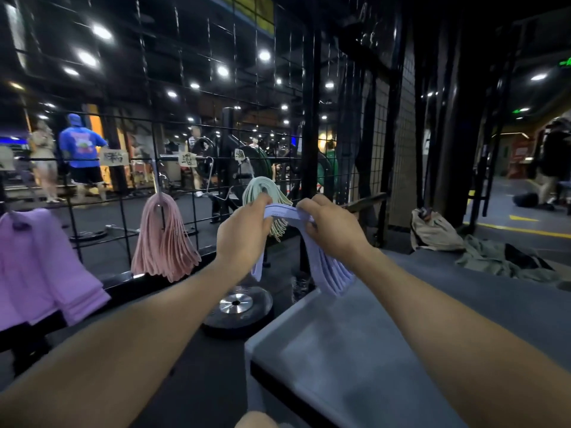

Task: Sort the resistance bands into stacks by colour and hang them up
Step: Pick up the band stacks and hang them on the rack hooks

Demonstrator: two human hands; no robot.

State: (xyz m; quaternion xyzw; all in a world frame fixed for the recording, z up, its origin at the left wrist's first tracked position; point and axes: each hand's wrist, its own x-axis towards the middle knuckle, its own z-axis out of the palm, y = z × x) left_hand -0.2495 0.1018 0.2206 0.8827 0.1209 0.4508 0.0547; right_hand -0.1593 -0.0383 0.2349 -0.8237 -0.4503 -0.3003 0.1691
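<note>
At nine o'clock a thick stack of purple bands (pixel 46 267) hangs folded over a hook on the black wire grid (pixel 129 131), its lower ends drooping toward eight o'clock. Just right of it, at about ten o'clock from centre, a bunch of pink bands (pixel 165 239) hangs from a metal hook (pixel 159 183) on the same grid, fanning out at the bottom. Paper labels (pixel 114 158) are clipped to the grid above the hooks. Near centre, the left hand (pixel 244 227) is closed around one end of a bundle of lavender bands (pixel 327 267), fingers curled over the top; behind it at twelve o'clock a bunch of pale green bands (pixel 262 189) hangs on the grid. The right hand (pixel 335 225) pinches the same lavender bundle just beside the left, and the loops fall below it toward five o'clock, their ends touching the grey platform (pixel 355 350). Below the hands at six o'clock a weight plate (pixel 238 307) lies flat on the floor. At three o'clock a beige bag (pixel 434 230) and crumpled green clothing (pixel 500 261) rest on the platform
</note>
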